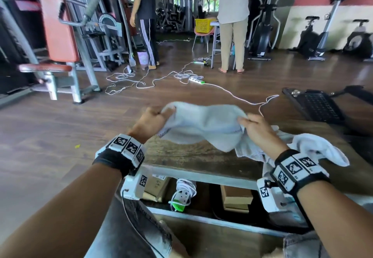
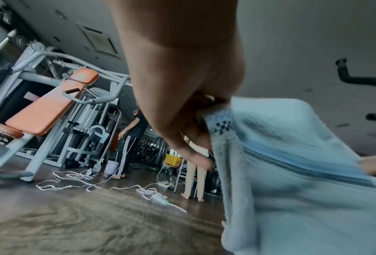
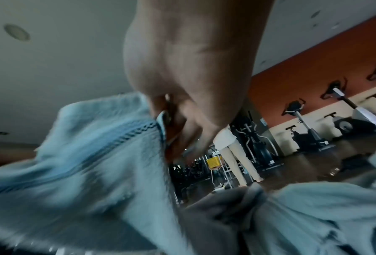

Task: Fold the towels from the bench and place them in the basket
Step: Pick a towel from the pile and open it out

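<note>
While pinched at both top corners, left hand [image 1: 154, 117] and right hand [image 1: 257, 125], each grip curled on an edge, grey towel [image 1: 203, 126] hangs stretched above the counter [image 1: 181, 156], fold barely begun. Further right, white towels [image 1: 314, 148] heaped unfolded. Far off, yellow basket [image 1: 203, 25], contents indiscernible.

Head cam: high, looking forward and down over both forearms across the wooden surface [image 1: 181, 156] into the gym. Wrist cams: low, very close behind each hand, tilted up toward the ceiling. All three share the pale blue terry towel [image 1: 203, 128] and the distant yellow plastic basket [image 1: 203, 25].
</note>
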Action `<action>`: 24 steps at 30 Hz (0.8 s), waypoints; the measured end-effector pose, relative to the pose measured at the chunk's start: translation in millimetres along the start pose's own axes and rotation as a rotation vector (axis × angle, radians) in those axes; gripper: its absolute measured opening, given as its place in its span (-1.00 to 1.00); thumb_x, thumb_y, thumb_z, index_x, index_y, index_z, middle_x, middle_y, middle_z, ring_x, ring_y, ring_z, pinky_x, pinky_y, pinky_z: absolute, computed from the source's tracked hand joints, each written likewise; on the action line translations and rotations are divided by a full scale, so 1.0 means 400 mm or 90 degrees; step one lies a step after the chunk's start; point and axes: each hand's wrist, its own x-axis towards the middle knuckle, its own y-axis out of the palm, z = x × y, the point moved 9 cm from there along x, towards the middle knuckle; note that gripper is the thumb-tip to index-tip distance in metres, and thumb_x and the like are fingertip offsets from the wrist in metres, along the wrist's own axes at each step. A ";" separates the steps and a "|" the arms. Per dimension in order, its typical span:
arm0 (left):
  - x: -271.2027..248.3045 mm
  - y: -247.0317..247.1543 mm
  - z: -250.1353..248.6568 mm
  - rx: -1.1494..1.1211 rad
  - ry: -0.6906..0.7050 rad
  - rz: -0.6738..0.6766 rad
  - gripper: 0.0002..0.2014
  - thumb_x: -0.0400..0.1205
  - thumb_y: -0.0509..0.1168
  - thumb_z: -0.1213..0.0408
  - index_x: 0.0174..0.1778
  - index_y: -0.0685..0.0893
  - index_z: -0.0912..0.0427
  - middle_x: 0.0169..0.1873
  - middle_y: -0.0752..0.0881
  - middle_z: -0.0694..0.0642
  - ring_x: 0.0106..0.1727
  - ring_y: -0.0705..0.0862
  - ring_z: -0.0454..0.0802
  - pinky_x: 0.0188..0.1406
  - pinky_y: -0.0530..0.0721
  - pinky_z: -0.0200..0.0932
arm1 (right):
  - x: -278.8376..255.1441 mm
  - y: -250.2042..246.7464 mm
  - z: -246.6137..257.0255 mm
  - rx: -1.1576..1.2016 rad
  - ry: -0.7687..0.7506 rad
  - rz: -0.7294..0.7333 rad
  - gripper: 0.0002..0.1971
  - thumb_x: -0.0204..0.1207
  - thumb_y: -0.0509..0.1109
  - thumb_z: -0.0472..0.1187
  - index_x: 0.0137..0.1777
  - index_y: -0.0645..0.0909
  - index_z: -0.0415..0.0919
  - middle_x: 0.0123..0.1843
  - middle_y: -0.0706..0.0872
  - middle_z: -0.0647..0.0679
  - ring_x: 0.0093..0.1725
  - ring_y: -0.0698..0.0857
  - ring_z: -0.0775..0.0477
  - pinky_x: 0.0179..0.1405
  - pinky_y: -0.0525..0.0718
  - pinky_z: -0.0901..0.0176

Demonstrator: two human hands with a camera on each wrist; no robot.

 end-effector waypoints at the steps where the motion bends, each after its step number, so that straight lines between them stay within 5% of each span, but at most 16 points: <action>1: -0.018 0.043 0.022 0.025 -0.027 0.101 -0.68 0.67 0.31 -0.05 -0.12 0.83 0.11 -0.25 0.69 -0.02 -0.22 0.57 -0.10 -0.04 0.48 -0.17 | -0.004 0.023 -0.041 -0.041 0.048 0.076 -0.81 0.70 0.31 -0.11 -0.11 0.69 -0.11 -0.11 0.68 0.01 -0.03 0.65 -0.02 -0.06 0.52 0.06; 4: -0.069 0.133 0.088 0.146 -0.072 0.282 -0.72 0.66 0.33 -0.06 0.03 0.83 0.03 -0.05 0.78 -0.01 -0.05 0.65 -0.07 0.13 0.49 -0.14 | -0.027 0.050 -0.129 -0.192 0.073 0.168 -0.82 0.69 0.31 -0.13 -0.01 0.71 -0.16 -0.02 0.74 -0.18 0.01 0.72 -0.16 -0.14 0.63 0.02; 7: -0.055 0.176 0.138 0.183 -0.094 0.270 -0.66 0.65 0.38 0.02 -0.12 0.80 0.28 -0.36 0.69 0.08 -0.32 0.56 -0.03 -0.25 0.48 -0.23 | -0.054 0.069 -0.217 -0.152 0.141 0.205 -0.78 0.71 0.28 -0.14 -0.12 0.66 -0.17 -0.23 0.74 -0.16 -0.24 0.76 -0.16 -0.30 0.76 -0.01; 10: -0.039 0.242 0.156 0.205 -0.091 0.274 -0.80 0.67 0.38 0.16 -0.24 0.70 0.16 -0.50 0.57 -0.04 -0.46 0.47 -0.16 -0.48 0.40 -0.40 | -0.041 0.062 -0.285 -0.213 0.124 0.173 -0.76 0.72 0.24 -0.16 -0.10 0.66 -0.23 -0.28 0.74 -0.09 -0.26 0.75 -0.11 -0.36 0.63 0.15; 13: -0.013 0.317 0.179 0.214 -0.053 0.261 -0.85 0.66 0.34 0.27 -0.08 0.78 0.25 -0.33 0.67 0.05 -0.29 0.59 -0.05 -0.31 0.53 -0.28 | -0.015 0.070 -0.331 -0.240 0.061 0.127 -0.79 0.69 0.26 -0.22 -0.16 0.64 -0.13 -0.18 0.71 -0.05 -0.06 0.68 -0.07 -0.12 0.57 0.04; 15: 0.003 0.366 0.198 0.196 -0.044 0.251 -0.78 0.62 0.35 0.23 -0.03 0.80 0.31 -0.26 0.72 0.12 -0.27 0.60 -0.05 -0.27 0.61 -0.23 | -0.003 0.090 -0.360 -0.253 0.039 0.121 -0.68 0.66 0.31 -0.21 -0.37 0.50 -0.06 -0.35 0.60 0.04 -0.20 0.62 -0.03 -0.21 0.54 0.04; 17: 0.007 0.420 0.201 0.190 -0.037 0.275 -0.78 0.63 0.36 0.21 -0.02 0.82 0.29 -0.24 0.76 0.17 -0.31 0.58 -0.10 -0.35 0.55 -0.27 | 0.005 0.123 -0.363 -0.230 0.018 0.134 -0.68 0.65 0.36 -0.21 -0.38 0.54 -0.09 -0.44 0.56 0.08 -0.38 0.54 0.20 -0.36 0.43 0.25; 19: 0.002 0.475 0.197 0.239 -0.001 0.305 -0.69 0.64 0.35 0.04 0.02 0.84 0.20 -0.11 0.79 0.16 -0.18 0.66 -0.05 -0.18 0.55 -0.21 | 0.012 0.165 -0.350 -0.214 -0.021 0.147 -0.72 0.64 0.39 -0.22 -0.34 0.64 -0.22 -0.42 0.63 0.02 -0.42 0.58 0.20 -0.39 0.42 0.19; 22: 0.005 0.527 0.187 0.248 0.070 0.304 -0.48 0.55 0.26 -0.21 -0.23 0.80 0.23 -0.32 0.74 0.16 -0.33 0.64 -0.04 -0.24 0.48 -0.22 | 0.034 0.215 -0.358 -0.227 -0.051 0.163 -0.71 0.62 0.39 -0.22 -0.31 0.69 -0.33 -0.29 0.72 -0.16 -0.29 0.70 -0.08 -0.23 0.62 -0.07; 24: 0.033 0.521 0.179 0.220 0.036 0.299 -0.61 0.61 0.37 0.01 -0.43 0.65 0.21 -0.54 0.59 0.03 -0.55 0.47 -0.24 -0.47 0.38 -0.33 | 0.050 0.227 -0.357 -0.200 -0.052 0.167 -0.78 0.61 0.38 -0.23 -0.25 0.72 -0.26 -0.22 0.73 -0.08 -0.22 0.71 -0.06 -0.15 0.68 -0.16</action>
